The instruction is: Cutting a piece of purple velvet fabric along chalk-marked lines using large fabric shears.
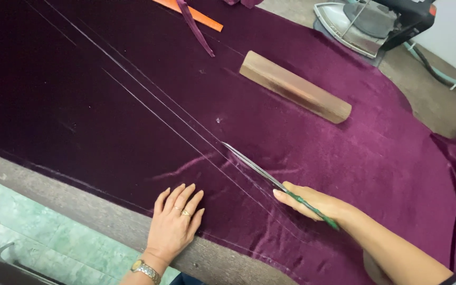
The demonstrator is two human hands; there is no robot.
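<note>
Two hands at work on one cloth. Item: wide sheet of deep purple velvet fabric (344, 153), spread over a grey worktable (106, 221), marked with long white chalk lines (149, 92) running diagonally.

Item: your left hand (174, 224), fingers spread, pressed flat on the velvet near its lower edge.

Item: your right hand (312, 203), closed around the green handles of long steel scissors (270, 177); the blades lie nearly shut along a chalk line.

Step in hand, by judgement: cutting along the marked line. The next move calls for opening the blades, keeping the tip on the chalk, and holding the cloth taut with the flat hand so the pile does not creep.

Other items: rounded brown wooden block (295, 87) resting on the velvet, well apart from the hands; orange flat ruler (188, 14) at the top edge under a narrow purple fabric strip (196, 29); grey steam iron (368, 21) off the cloth, top right, with a pale green hose (439, 74).

Packages, labels, signs: none visible.
</note>
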